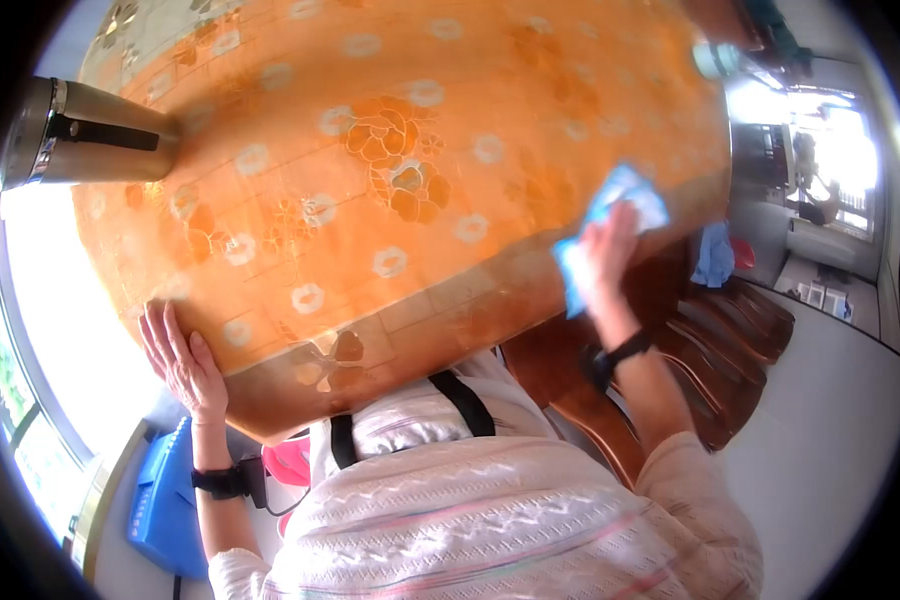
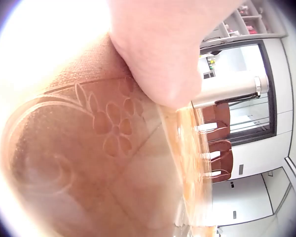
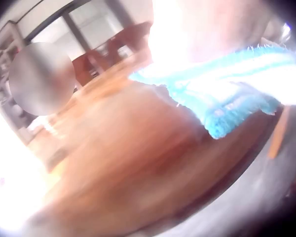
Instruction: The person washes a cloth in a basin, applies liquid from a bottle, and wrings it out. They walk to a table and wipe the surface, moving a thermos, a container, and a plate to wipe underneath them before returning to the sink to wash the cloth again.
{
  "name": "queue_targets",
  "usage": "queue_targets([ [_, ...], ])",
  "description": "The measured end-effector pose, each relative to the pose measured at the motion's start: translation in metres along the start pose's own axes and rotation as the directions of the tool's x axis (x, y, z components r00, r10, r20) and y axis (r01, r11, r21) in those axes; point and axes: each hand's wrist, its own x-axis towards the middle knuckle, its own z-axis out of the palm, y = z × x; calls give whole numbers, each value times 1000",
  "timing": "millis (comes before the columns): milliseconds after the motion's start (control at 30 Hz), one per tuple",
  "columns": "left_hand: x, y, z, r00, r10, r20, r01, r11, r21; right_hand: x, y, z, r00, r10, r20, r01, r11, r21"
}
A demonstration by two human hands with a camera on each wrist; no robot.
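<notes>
An orange flower-patterned cover (image 1: 530,130) lies over the table, with a clear, glossy layer along its near edge. My left hand (image 1: 185,365) rests flat on the near left corner, its fingers straight and pointing away from me. In the left wrist view the heel of that hand (image 2: 160,54) lies close over the flowered surface. At the right part of the near edge, my right hand (image 1: 607,255) holds a blue and white cloth (image 1: 638,195) against the table. The right wrist view shows the fuzzy blue cloth (image 3: 222,118) hanging out beneath the hand, whose fingers are mostly hidden.
A steel container with a black handle (image 1: 110,135) stands at the table's left side. Brown wooden chairs (image 1: 710,340) are at the right, below the edge. Another blue cloth (image 1: 713,255) hangs there. A blue plastic object (image 1: 160,495) is at lower left. A pale cup-like item (image 1: 718,60) sits far right.
</notes>
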Motion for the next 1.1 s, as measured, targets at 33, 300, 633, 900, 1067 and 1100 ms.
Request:
queue_targets([
  [33, 0, 0, 0, 1000, -9, 3, 9, 1000, 9, -26, -30, -6, 982, -186, 44, 185, 982, 30],
  [300, -2, -3, -4, 999, -39, 32, 39, 999, -10, 31, -13, -27, 873, -487, -23, 485, 863, 141],
  [633, -7, -17, -4, 998, 11, 65, -3, 993, -118, 51, -6, -2, 996, -73, -43, 73, 997, -6],
  [900, 5, -58, -35, 922, 371, 114, -264, 815, -516, -64, -100, -7, 988, 80, -135, -81, 997, 3],
  [1067, 29, -94, -24, 909, 417, 10, -330, 733, -595, -191, -249, -29, 976, -119, -184, 150, 975, 163],
  [1100, 38, -100, -19, 907, 421, -31, -362, 740, -567, -210, -277, -42, 983, -137, -125, 165, 953, 253],
])
